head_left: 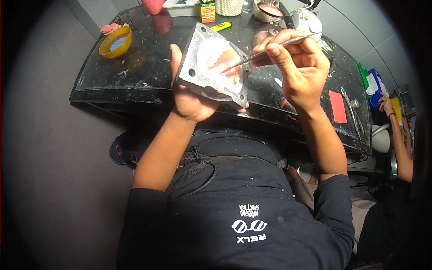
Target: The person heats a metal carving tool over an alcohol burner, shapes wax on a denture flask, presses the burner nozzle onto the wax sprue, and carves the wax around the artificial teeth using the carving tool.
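Observation:
My left hand (191, 101) holds up a grey metal flask (191, 58) from below and the left, tilted toward me above the front of the black table. Inside the flask lies a brightly lit white cast (213, 51) with pink and red material on it. Pinched in my right hand (301, 67) is a thin metal tool (258, 54), slanting down to the left. Its tip is at the reddish material in the cast; glare hides whether they touch.
On the black table (153, 58) are a yellow bowl (115, 42), a yellow-green cutter (221, 26), a small box (207, 11), a red sheet (337, 106) and metal tools (353, 112). Another person's hand (386, 104) is at the far right, near blue and green items.

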A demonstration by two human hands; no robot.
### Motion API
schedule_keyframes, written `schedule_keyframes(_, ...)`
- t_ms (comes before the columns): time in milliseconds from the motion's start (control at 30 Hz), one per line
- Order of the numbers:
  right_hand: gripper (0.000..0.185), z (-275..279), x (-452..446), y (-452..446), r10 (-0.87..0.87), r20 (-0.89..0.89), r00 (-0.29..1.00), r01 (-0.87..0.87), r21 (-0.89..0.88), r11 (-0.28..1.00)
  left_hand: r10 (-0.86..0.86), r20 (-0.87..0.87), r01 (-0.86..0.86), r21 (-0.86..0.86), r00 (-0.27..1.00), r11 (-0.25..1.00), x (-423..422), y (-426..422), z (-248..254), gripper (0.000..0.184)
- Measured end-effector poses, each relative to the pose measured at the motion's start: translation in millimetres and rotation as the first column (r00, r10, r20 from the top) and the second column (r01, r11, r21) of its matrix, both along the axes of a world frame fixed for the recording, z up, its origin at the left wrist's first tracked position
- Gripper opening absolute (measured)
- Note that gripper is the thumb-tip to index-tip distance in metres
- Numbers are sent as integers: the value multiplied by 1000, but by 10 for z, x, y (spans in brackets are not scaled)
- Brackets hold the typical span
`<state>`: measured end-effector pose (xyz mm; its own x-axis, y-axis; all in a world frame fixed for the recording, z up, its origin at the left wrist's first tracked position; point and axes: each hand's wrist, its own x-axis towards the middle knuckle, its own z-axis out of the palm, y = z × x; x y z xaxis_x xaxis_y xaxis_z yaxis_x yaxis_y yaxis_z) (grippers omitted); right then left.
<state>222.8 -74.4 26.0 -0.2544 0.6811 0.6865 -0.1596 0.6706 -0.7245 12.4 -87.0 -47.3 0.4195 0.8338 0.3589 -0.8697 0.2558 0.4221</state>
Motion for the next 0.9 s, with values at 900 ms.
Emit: schedule_keyframes(900,21,-281,911,1042,-540,-212,814,377,-514,771,-354,98,355,16,930,935,-91,18,88,122)
